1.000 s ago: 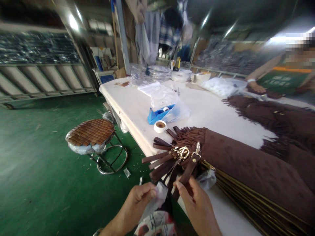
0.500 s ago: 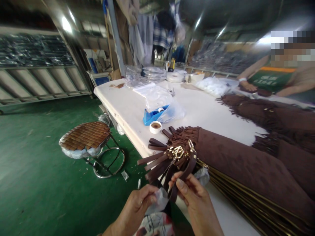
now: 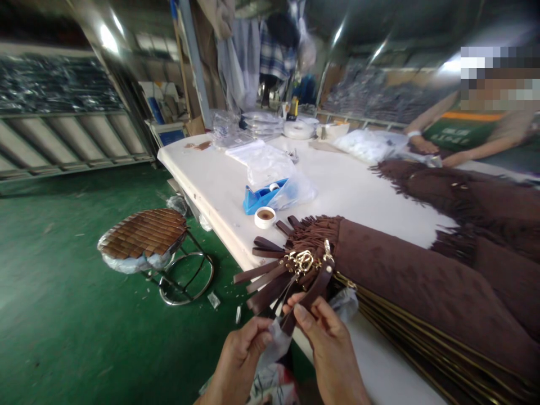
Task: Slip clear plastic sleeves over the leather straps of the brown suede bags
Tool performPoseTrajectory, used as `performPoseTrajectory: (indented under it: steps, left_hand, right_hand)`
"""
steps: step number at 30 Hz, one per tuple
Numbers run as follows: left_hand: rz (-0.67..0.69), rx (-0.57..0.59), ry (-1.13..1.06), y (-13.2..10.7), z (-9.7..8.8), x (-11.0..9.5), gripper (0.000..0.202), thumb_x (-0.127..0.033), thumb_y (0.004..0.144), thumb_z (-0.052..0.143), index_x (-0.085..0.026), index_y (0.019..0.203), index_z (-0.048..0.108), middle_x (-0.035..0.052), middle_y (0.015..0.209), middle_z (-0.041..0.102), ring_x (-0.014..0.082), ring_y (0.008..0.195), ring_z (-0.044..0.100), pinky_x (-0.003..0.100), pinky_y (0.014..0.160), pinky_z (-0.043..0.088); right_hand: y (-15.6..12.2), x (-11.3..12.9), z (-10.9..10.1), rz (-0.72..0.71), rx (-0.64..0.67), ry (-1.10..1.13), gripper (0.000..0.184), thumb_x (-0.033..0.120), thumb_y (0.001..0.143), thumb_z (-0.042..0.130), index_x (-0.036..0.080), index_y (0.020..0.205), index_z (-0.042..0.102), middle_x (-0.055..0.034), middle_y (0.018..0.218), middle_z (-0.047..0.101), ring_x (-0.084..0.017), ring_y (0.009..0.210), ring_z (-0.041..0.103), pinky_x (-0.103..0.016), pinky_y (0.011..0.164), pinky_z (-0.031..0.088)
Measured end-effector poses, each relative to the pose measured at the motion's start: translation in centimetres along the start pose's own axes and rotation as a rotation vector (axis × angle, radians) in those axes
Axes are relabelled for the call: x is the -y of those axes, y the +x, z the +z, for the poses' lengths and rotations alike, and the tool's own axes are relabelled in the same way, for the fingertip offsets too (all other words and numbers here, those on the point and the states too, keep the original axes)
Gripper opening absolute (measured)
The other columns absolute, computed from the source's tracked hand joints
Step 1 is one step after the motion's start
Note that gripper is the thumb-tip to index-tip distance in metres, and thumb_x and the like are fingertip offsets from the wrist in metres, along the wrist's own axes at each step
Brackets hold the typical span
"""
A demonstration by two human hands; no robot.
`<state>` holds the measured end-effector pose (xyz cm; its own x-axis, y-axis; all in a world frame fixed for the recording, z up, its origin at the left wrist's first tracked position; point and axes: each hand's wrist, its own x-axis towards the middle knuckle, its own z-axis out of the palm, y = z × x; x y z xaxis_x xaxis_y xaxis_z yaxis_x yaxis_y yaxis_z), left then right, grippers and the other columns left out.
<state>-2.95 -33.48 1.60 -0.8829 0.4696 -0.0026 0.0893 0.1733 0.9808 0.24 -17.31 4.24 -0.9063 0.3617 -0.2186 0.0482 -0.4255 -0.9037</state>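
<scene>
Thumb and fingers of my left hand pinch a small clear plastic sleeve. My right hand grips a dark brown wrist strap close to its looped lower end. That end meets the sleeve's upper edge; whether it is inside the sleeve, I cannot tell. A gold clasp tops the strap. Beside it, more brown straps with gold clasps hang over the table edge, from a stack of brown fringed suede pieces with gold zips.
On the white table stand a blue tape dispenser, partly under a plastic bag, and a small white round dish. A stool stands on the green floor at left. Across the table, a co-worker's hands are beside more brown fringed pieces.
The plastic sleeve and the strap's lower end have come together. Both hands have shifted slightly, the right one a little to the left. The co-worker's hands have also moved.
</scene>
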Motion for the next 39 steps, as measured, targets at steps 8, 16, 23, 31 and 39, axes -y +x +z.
performPoseTrajectory:
  steps: [8, 16, 23, 31, 39]
  left_hand:
    - [-0.143, -0.158, -0.086, -0.3, 2.1, 0.0, 0.035, -0.049, 0.091, 0.054, -0.019, 0.101, 0.07, 0.0032, 0.081, 0.066, 0.0184, 0.075, 0.058, 0.024, 0.067, 0.043]
    - [-0.259, -0.022, -0.684, 0.0, 3.9, -1.2, 0.045, -0.048, 0.075, 0.077, -0.015, 0.106, 0.069, 0.0096, 0.09, 0.07, 0.02, 0.082, 0.063, 0.024, 0.069, 0.046]
    - [-0.343, -0.11, -0.678, 3.2, 3.2, -2.0, 0.032, -0.036, 0.071, 0.083, -0.012, 0.085, 0.067, 0.0042, 0.071, 0.068, 0.0104, 0.061, 0.057, 0.017, 0.058, 0.043]
    - [-0.318, -0.114, -0.554, 4.9, 2.4, -1.7, 0.035, -0.042, 0.073, 0.079, -0.012, 0.088, 0.067, 0.0061, 0.071, 0.069, 0.012, 0.059, 0.058, 0.018, 0.053, 0.041]
    - [-0.287, -0.09, -0.502, 6.2, 3.4, -3.0, 0.032, -0.041, 0.076, 0.077, -0.013, 0.089, 0.067, 0.0053, 0.075, 0.07, 0.0113, 0.063, 0.057, 0.018, 0.059, 0.041]
  right_hand:
    - [0.1, 0.6, -0.6, 0.054, -0.025, -0.059, 0.031, 0.043, 0.071, 0.08, 0.024, 0.095, 0.074, -0.0018, 0.1, 0.073, -0.019, 0.099, 0.061, -0.026, 0.086, 0.046]
    - [0.3, 0.6, -0.6, 0.115, -0.009, -0.112, 0.036, 0.045, 0.071, 0.079, 0.022, 0.099, 0.073, -0.0049, 0.102, 0.074, -0.023, 0.098, 0.065, -0.03, 0.083, 0.05]
    - [-1.1, 3.2, -3.8, -0.374, 0.196, -1.02, 0.033, 0.035, 0.094, 0.051, 0.021, 0.124, 0.058, -0.0065, 0.108, 0.074, -0.021, 0.094, 0.071, -0.028, 0.078, 0.056]
    - [3.0, 11.5, -3.7, -1.001, -0.069, -1.671, 0.042, 0.029, 0.095, 0.048, 0.014, 0.134, 0.05, -0.0124, 0.136, 0.056, -0.032, 0.126, 0.047, -0.052, 0.107, 0.037]
    - [5.8, 11.4, -4.4, -0.878, 0.133, -1.531, 0.04, 0.026, 0.095, 0.047, 0.019, 0.134, 0.046, -0.0082, 0.133, 0.056, -0.024, 0.127, 0.044, -0.048, 0.111, 0.035]
